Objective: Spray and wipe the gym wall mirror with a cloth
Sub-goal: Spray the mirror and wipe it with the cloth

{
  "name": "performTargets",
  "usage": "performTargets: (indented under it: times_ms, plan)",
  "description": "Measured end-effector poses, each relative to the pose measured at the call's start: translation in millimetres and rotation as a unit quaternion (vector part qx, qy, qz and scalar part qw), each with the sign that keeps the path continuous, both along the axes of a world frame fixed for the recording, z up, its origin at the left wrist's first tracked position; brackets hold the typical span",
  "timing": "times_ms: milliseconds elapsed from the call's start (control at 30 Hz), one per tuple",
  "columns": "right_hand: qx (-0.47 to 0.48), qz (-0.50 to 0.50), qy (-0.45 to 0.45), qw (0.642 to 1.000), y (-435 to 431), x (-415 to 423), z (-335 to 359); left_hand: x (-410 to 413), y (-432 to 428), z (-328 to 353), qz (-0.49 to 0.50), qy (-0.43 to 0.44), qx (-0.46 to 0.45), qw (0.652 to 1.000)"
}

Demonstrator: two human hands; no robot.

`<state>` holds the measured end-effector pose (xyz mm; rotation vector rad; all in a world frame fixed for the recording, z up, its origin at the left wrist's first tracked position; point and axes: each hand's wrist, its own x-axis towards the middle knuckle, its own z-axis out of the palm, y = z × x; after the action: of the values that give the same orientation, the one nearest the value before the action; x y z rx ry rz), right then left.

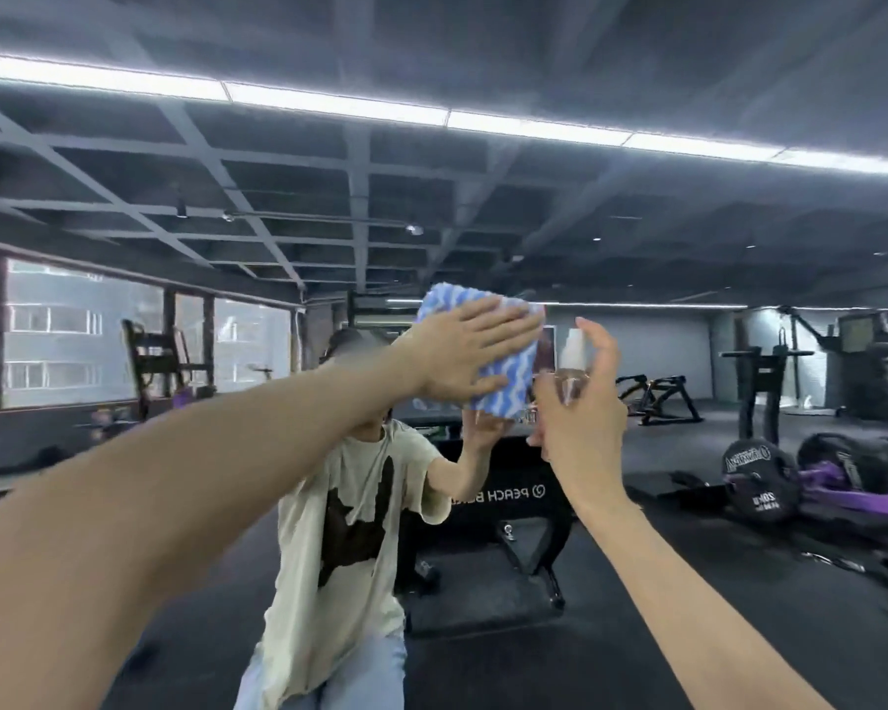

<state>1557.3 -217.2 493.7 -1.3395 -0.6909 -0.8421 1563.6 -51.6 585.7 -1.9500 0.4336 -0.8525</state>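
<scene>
The wall mirror fills the view and reflects the gym and a person in a cream T-shirt. My left hand lies flat with straight fingers on a blue-and-white wavy cloth and presses it against the glass at head height. Just to its right, my right hand grips a small clear spray bottle with a white nozzle, the forefinger arched over the top. The bottle sits close to the cloth's right edge and points at the mirror.
In the reflection a black bench with mirrored lettering stands behind the person. Weight plates and purple gear lie on the dark floor at right. Machines stand further back, windows at left.
</scene>
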Motion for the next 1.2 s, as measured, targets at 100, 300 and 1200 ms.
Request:
performTargets:
  times_ms: [100,300,1200]
  plan:
    - [-0.024,0.055,0.007,0.998,14.1,-7.6,-2.0,-35.9,47.1,23.3,-0.03,-0.122,-0.121,0.985]
    - [-0.083,0.095,-0.041,0.991,58.0,-13.7,8.1,-136.2,163.4,73.5,0.058,-0.374,-0.45,0.809]
    - [-0.031,0.204,-0.025,0.978,133.0,-58.2,32.1,-117.4,147.1,-30.8,0.029,-0.189,-0.229,0.954]
